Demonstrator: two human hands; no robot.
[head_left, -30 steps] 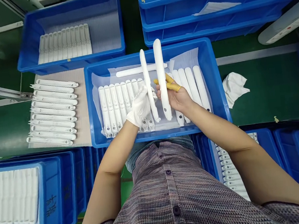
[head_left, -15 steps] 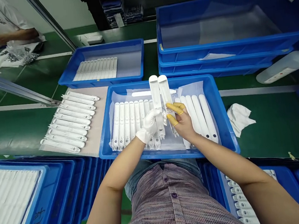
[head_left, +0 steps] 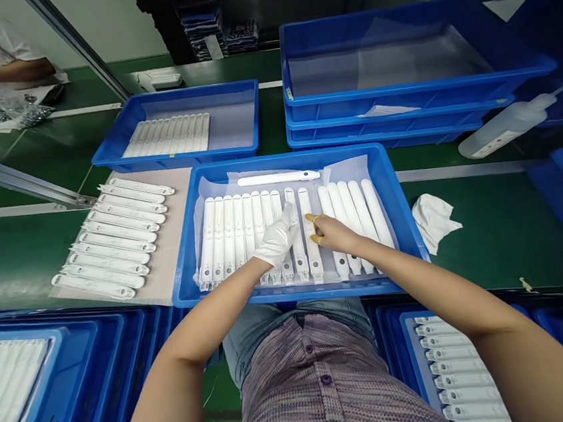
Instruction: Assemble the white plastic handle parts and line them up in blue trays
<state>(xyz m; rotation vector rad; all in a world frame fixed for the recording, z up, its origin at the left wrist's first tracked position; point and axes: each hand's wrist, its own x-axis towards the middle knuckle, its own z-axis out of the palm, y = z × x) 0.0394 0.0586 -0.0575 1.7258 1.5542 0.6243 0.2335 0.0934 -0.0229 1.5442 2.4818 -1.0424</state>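
Note:
A blue tray (head_left: 290, 295) lined with white sheet holds a row of long white plastic parts (head_left: 228, 233). My left hand (head_left: 278, 239), in a white glove, lies with fingers stretched over one part (head_left: 298, 263) in the row. My right hand (head_left: 333, 234), with yellow finger cots, pinches the edge of the neighbouring part (head_left: 311, 255), which lies flat in the row. To its right are several parts with the smooth side up (head_left: 356, 206). One part (head_left: 278, 178) lies crosswise at the tray's far end.
Several white parts (head_left: 113, 237) lie on a mat to the left. Behind are a blue tray with parts (head_left: 177, 133) and stacked blue trays (head_left: 397, 71). A white cloth (head_left: 433, 218) and bottle (head_left: 504, 128) are on the right. A person's arm (head_left: 0, 73) shows far left.
Both hands have come down from holding two parts upright over the tray; the parts now lie flat in the row. The view has tilted up.

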